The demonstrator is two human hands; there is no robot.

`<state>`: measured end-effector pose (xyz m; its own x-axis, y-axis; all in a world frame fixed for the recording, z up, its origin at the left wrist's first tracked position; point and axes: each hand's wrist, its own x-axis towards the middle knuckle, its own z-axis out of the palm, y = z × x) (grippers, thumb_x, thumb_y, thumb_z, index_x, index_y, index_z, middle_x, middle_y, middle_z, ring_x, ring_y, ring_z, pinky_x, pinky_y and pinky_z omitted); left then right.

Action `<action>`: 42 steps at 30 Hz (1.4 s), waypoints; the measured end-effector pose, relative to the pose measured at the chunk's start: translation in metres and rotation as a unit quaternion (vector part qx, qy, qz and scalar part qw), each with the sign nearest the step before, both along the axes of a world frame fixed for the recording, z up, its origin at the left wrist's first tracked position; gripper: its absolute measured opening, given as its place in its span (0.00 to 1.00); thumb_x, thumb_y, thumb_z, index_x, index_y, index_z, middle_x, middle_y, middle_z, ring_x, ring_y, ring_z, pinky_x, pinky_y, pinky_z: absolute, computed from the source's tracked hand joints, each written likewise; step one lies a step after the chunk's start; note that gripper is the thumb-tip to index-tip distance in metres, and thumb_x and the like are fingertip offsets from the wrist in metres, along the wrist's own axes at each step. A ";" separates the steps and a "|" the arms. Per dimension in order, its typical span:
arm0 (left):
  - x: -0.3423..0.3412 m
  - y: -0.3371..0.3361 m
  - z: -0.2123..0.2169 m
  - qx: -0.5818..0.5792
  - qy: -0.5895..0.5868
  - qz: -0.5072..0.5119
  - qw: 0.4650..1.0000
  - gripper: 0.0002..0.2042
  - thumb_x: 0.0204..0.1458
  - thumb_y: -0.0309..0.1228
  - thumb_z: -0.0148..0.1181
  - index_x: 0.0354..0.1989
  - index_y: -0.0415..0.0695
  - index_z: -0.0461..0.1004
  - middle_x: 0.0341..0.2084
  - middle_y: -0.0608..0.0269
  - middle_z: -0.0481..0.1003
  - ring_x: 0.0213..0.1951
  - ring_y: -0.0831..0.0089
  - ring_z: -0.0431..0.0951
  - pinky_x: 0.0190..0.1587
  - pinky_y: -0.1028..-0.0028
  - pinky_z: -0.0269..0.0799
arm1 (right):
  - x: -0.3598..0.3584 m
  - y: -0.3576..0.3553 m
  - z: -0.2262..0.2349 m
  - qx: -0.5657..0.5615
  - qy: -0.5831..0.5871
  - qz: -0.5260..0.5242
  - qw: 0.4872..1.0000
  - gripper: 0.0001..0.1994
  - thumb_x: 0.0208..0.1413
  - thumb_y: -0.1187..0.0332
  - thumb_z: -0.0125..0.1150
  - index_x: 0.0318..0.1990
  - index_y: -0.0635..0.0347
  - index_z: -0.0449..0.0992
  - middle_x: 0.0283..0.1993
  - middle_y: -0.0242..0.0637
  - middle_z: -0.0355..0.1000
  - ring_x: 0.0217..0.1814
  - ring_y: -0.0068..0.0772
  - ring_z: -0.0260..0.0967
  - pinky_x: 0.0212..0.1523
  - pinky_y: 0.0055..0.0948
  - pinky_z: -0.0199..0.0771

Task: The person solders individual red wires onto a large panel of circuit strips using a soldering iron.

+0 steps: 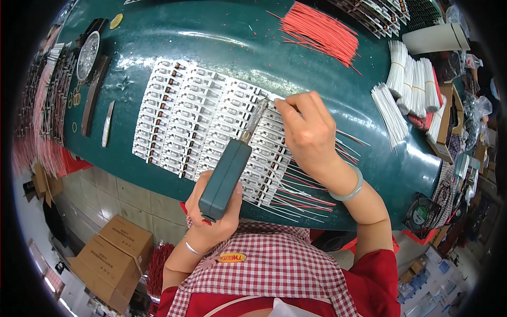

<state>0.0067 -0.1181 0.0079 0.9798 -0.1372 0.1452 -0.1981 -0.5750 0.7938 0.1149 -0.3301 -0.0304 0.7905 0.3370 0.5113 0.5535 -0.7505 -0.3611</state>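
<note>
Gripping the dark green handle of a soldering iron (224, 179), our left hand (214, 208) had its fingers wrapped tight around the lower end, thumb pressed along the side, while the metal barrel of the tool slanted up and to the right so that its tip met the upper right corner of the rows of small white components (206, 121). Those components lay in neat columns across the middle of the dark green table (211, 37), each with a small dark and coppery part at one end. Our right hand (309, 132) rested on the right-hand columns, fingers curled and drawn together, thumb and forefinger pinching something too thin to make out right beside the iron's tip. A pale green bangle (353, 189) sat on that wrist, and a thin silver one on the left. Red and white wire leads (309, 193) fanned out from under the right hand toward the table's near edge. Farther back lay a loose heap of red wires (319, 31), and at the right stood bundles of white wires (414, 79). Cardboard boxes (113, 256) sat on the floor at lower left.
</note>
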 end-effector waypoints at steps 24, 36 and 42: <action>-0.032 0.018 0.003 -0.238 0.090 0.188 0.949 0.22 0.54 0.14 0.59 0.58 0.32 0.66 0.52 0.48 0.74 0.25 0.75 0.73 0.22 0.75 0.69 | 0.105 -0.058 0.000 -0.181 -0.102 -0.076 0.975 0.17 0.49 0.77 0.64 0.48 0.68 0.77 0.44 0.41 0.74 0.50 0.45 0.70 0.47 0.37 0.76; -0.046 0.034 -0.011 -0.174 0.006 0.172 0.970 0.20 0.54 0.14 0.59 0.57 0.31 0.67 0.50 0.49 0.75 0.24 0.76 0.73 0.23 0.76 0.68 | 0.140 -0.054 -0.026 -0.148 -0.076 -0.109 0.980 0.11 0.47 0.79 0.62 0.39 0.60 0.84 0.38 0.41 0.75 0.45 0.43 0.73 0.44 0.39 0.77; -0.047 0.034 -0.012 -0.199 0.016 0.172 0.964 0.18 0.55 0.15 0.60 0.55 0.30 0.69 0.46 0.53 0.75 0.23 0.77 0.72 0.24 0.76 0.67 | 0.139 -0.057 -0.011 -0.115 -0.053 -0.114 0.985 0.11 0.48 0.80 0.62 0.39 0.60 0.85 0.39 0.42 0.75 0.45 0.45 0.74 0.47 0.41 0.76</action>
